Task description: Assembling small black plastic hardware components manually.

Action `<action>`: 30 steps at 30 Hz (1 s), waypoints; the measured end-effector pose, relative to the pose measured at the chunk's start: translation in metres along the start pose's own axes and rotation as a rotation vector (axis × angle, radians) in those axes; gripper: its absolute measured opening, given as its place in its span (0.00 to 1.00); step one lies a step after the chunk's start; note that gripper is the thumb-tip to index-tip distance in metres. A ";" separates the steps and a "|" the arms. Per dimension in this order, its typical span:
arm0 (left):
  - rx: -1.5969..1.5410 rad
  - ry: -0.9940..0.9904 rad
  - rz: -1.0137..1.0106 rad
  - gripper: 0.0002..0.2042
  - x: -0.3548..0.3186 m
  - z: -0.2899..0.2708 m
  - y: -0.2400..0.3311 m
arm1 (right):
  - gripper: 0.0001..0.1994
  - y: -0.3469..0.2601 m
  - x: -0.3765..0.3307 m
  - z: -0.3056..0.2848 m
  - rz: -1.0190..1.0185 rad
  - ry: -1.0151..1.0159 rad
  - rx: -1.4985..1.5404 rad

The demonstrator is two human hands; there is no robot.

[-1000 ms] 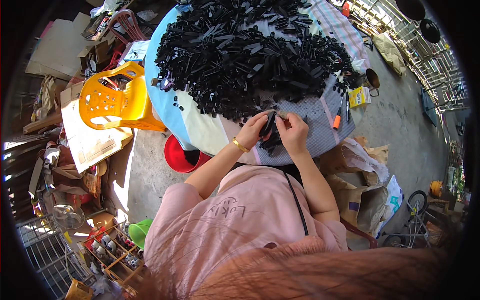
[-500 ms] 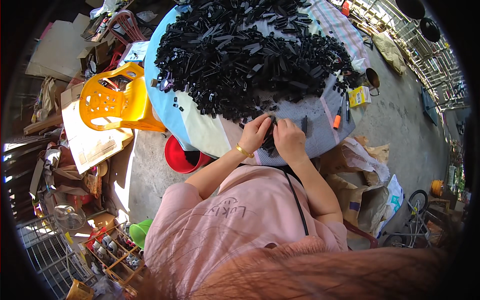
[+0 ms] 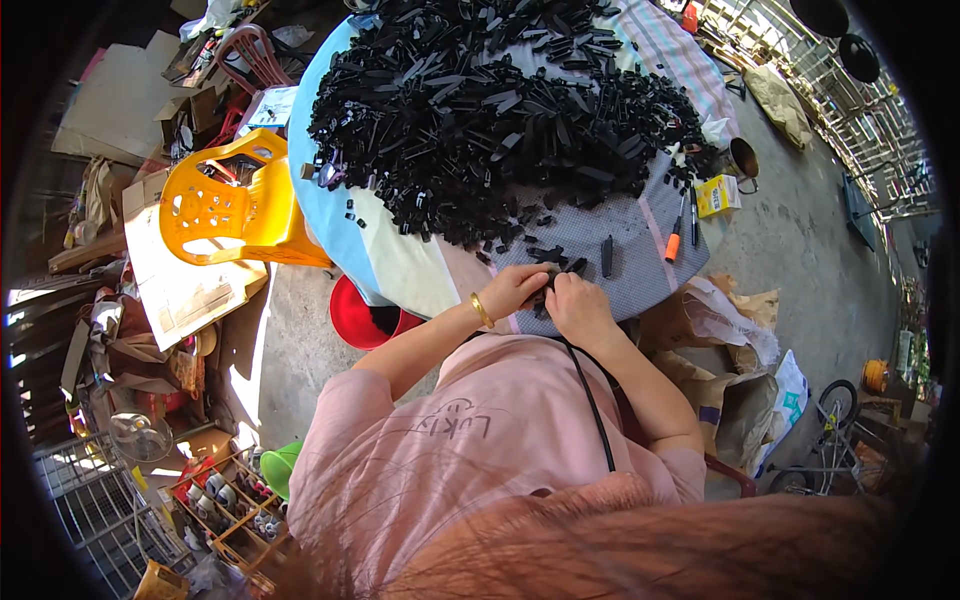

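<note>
Close to my body, at the near edge of a cloth-covered table (image 3: 420,268), both hands meet with fingers pinched together. My left hand (image 3: 515,290), with a gold bracelet at the wrist, and my right hand (image 3: 583,308) are closed on a small black plastic piece (image 3: 549,281), mostly hidden by the fingers. Several loose black parts lie under and just beyond the fingertips. One elongated black part (image 3: 607,256) rests on the cloth to the right of them. Farther off, a large heap of black plastic parts (image 3: 480,130) covers much of the tabletop.
On the table's right lie an orange-handled screwdriver (image 3: 673,246), a yellow box (image 3: 718,195) and a metal mug (image 3: 742,160). A red bucket (image 3: 362,318) stands on the floor at left, near a yellow plastic chair (image 3: 225,205). Paper sacks (image 3: 715,390) sit at right.
Both hands have drawn back toward my body and lower in the view, still together. More loose black parts now show on the cloth beyond them.
</note>
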State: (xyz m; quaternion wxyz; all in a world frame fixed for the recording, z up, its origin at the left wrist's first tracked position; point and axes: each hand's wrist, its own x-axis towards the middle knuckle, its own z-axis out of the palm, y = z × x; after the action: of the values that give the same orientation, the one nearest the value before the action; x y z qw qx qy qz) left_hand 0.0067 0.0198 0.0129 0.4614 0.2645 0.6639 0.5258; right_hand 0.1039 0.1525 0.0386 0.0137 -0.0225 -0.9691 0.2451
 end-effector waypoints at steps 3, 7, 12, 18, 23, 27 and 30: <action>-0.166 0.048 0.009 0.16 0.003 0.009 -0.013 | 0.08 -0.002 -0.005 0.005 0.041 0.023 -0.041; 0.043 0.230 0.035 0.16 0.008 0.022 -0.028 | 0.07 -0.001 -0.006 0.010 0.067 0.030 -0.066; 0.208 0.299 0.111 0.17 0.015 0.023 -0.027 | 0.06 0.015 0.000 0.014 -0.003 0.004 -0.081; 0.337 0.155 0.041 0.15 0.018 0.013 0.002 | 0.05 0.022 0.002 0.010 -0.083 0.013 -0.020; 0.420 0.251 0.107 0.14 0.017 0.022 0.001 | 0.06 0.020 0.000 0.009 -0.088 0.036 -0.010; 0.579 0.189 0.133 0.13 0.016 0.023 0.006 | 0.06 0.024 -0.004 0.012 -0.071 0.018 0.051; 0.497 0.283 0.095 0.13 0.017 0.031 0.008 | 0.06 0.023 -0.002 0.010 -0.072 0.074 0.074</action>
State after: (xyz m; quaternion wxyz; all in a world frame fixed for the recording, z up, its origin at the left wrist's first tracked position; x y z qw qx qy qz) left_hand 0.0260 0.0503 0.0144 0.2598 0.3242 0.8170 0.3999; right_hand 0.1068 0.1680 0.0186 0.0592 0.0036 -0.9585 0.2789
